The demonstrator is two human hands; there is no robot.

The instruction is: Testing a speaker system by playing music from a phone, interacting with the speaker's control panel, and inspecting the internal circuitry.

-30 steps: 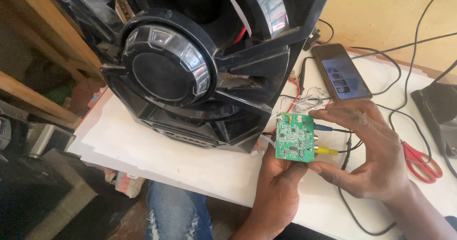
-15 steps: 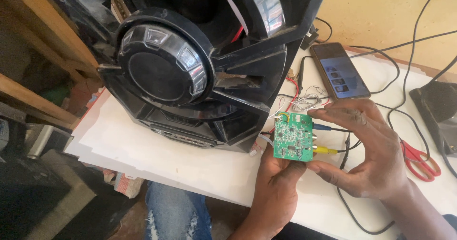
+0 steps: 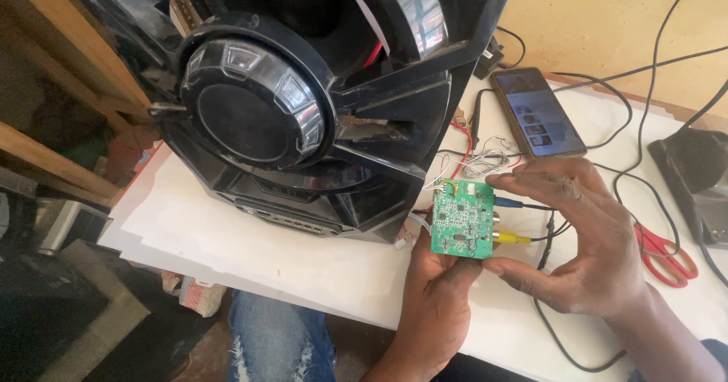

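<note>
Green circuit board (image 3: 462,219) sits upright between both hands, just below centre of the view, its component side facing the camera and its left edge close against the lower front corner of the big black speaker cabinet (image 3: 318,101); the left hand (image 3: 440,306) comes up from six o'clock and props the board from beneath, its fingers (image 3: 464,270) clamped on the bottom edge; the right hand (image 3: 584,238) closes in from three o'clock, its fingers (image 3: 523,181) pinching the board at the top right corner and the thumb pressed at the lower right — so each hand is shut on the board; a yellow plug (image 3: 512,239) juts from the board's right edge, with a thin cable running off behind the right hand; fine red and white wires (image 3: 474,154) loop from the board's top toward the cabinet at twelve o'clock; on the white bench (image 3: 250,242) a smartphone (image 3: 537,112) with a lit screen lies at one o'clock from the board, well apart from it; red-handled scissors (image 3: 667,253) lie at three o'clock, just beyond the right wrist; black cables (image 3: 644,86) trail across the bench toward the yellow wall; blue jeans (image 3: 280,340) with a torn knee show at seven o'clock below the bench edge.
</note>
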